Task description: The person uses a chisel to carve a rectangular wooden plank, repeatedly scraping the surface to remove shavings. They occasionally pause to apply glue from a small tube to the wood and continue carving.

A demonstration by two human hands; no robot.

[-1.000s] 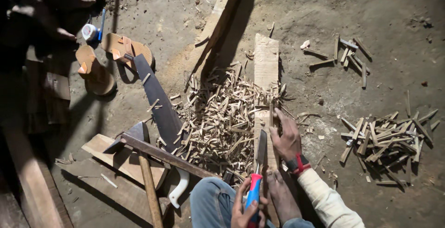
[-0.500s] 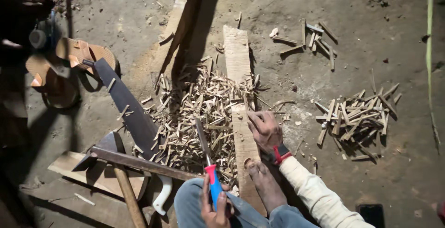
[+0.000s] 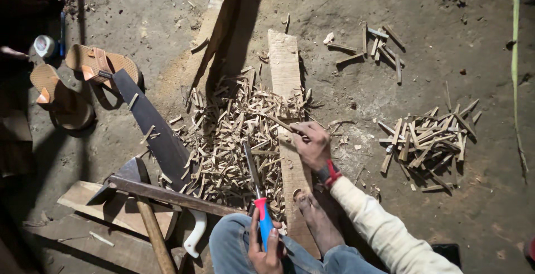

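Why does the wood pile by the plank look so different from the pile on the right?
The pile by the plank is bigger, spread wide and tangled, with thin pale slivers. The pile on the right is smaller and tidier, made of thicker, straighter sticks lying close together. The first touches the plank; the second sits apart on bare ground. Both are cut wood pieces on the dirt floor.

dim scene, hard light from the right, deep shadows left, sharp focus

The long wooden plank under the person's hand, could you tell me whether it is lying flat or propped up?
Flat: the plank lies along the dirt floor, pinned by a bare foot and the right hand.
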